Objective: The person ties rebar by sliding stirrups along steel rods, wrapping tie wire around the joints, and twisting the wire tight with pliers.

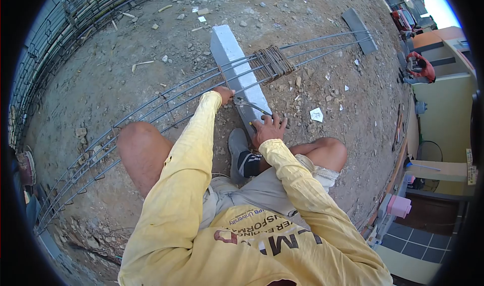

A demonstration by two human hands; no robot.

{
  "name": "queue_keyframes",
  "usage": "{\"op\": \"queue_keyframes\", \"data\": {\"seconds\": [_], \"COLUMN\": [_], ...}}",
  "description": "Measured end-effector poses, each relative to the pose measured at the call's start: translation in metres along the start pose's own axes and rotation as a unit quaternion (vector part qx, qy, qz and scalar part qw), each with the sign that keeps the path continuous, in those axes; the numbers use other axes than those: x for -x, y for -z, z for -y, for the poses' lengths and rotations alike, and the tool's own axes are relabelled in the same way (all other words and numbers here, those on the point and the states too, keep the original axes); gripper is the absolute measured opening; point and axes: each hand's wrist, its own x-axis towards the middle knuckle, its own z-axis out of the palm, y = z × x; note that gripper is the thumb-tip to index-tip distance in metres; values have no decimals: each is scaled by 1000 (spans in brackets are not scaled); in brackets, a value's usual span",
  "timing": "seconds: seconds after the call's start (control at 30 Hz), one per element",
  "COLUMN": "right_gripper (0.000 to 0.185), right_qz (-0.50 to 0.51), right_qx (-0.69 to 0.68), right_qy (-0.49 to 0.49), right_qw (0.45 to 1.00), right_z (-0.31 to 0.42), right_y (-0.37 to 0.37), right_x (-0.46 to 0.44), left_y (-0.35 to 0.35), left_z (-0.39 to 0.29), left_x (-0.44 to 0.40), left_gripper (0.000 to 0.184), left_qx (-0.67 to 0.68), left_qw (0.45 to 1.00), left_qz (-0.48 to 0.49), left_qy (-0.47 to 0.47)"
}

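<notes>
My left hand (225,94) is closed at the near side of the rebar cage, where a thin stirrup (222,76) meets the long bars (194,91). Just right of those fingers are the jaws of a pair of pincers (244,102). Its dark handles run back into my right hand (269,130), which is closed around them with some fingers partly spread. Beneath the bars lies a pale concrete block (230,48), propping up the cage. A bundle of square stirrups (274,64) hangs together on the bars, right of the block.
A second grey block (359,30) supports the bars' far end. More rebar cages (60,31) line the left. White tile shards (316,114) and stones lie on the dirt. At the right, a person in a red top (426,69) bends near a building with a pink container (398,206).
</notes>
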Motion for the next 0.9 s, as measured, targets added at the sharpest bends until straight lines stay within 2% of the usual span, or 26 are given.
{"op": "queue_keyframes", "data": {"seconds": [0.07,0.17,0.27,0.47,0.57,0.67,0.77,0.87,0.9], "right_gripper": [31,29,28,29,29,31,38,50,52], "right_qz": [-14,-33,-15,59,74,91,31,35,71], "right_qx": [5,1,32,4,38,-6,-101,-111,-107], "right_qy": [15,31,29,6,25,65,-1,-61,-57], "right_qw": [1000,999,999,998,996,994,994,991,990], "right_z": [-1,2,5,0,-6,-24,-12,-16,-16], "right_y": [-1,1,4,6,5,-18,8,1,-1], "right_x": [-2,-4,-9,-17,-19,-28,-16,-22,-25], "left_y": [1,-4,1,2,0,3,3,8,7], "left_z": [0,6,0,-4,-3,-7,-12,-18,-17], "left_x": [-1,-9,-3,3,3,7,16,24,24], "left_gripper": [43,45,48,47,47,46,46,49,48], "left_qx": [10,-50,-56,-35,-48,-63,-30,-60,-61], "left_qw": [1000,998,998,999,997,997,999,998,998], "left_qz": [11,-29,4,-18,-42,-25,-34,-1,-1], "left_qy": [2,-19,-32,-15,-31,-29,-3,-22,-22]}}
